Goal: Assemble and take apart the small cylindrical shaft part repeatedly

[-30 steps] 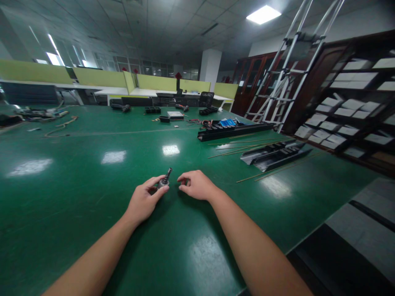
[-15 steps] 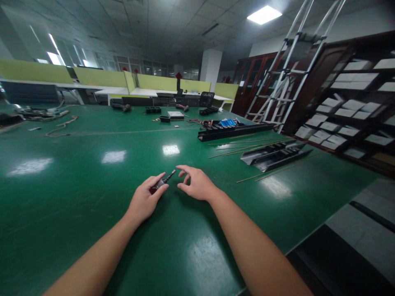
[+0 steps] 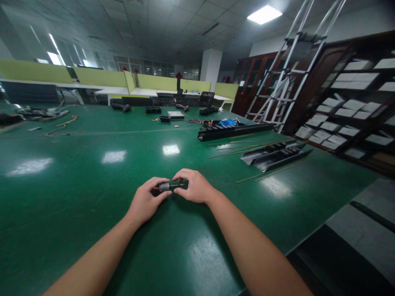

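Grey, the tool [image 3: 164, 187] I pinched in my left hand [image 3: 144, 202] pointed to three o'clock, into my spread right hand [image 3: 197, 187].

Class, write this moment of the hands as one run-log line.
left hand: holds metal part | right hand: at its thin end, contact unclear | beneath: green tabletop
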The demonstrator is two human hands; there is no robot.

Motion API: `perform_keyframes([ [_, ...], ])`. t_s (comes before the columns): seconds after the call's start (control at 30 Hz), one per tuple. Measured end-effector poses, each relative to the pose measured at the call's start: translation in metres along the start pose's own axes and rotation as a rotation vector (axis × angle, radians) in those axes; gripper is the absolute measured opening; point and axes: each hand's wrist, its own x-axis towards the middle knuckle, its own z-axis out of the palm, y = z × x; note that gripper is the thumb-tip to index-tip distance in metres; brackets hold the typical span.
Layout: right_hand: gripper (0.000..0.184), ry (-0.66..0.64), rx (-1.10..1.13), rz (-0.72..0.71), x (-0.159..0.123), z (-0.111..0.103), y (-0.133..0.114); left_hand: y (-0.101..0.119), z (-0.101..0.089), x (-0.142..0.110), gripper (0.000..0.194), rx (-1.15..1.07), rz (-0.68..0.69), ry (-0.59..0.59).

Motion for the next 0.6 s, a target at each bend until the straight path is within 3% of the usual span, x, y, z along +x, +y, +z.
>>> perform_keyframes([
  [0.6, 0.018, -0.034, -0.013, -0.012, 0.0009, 0.0034, 0.0022, 0.0048, 0.0005, 0.0015, 0.028, -0.026, 0.0, -0.023],
])
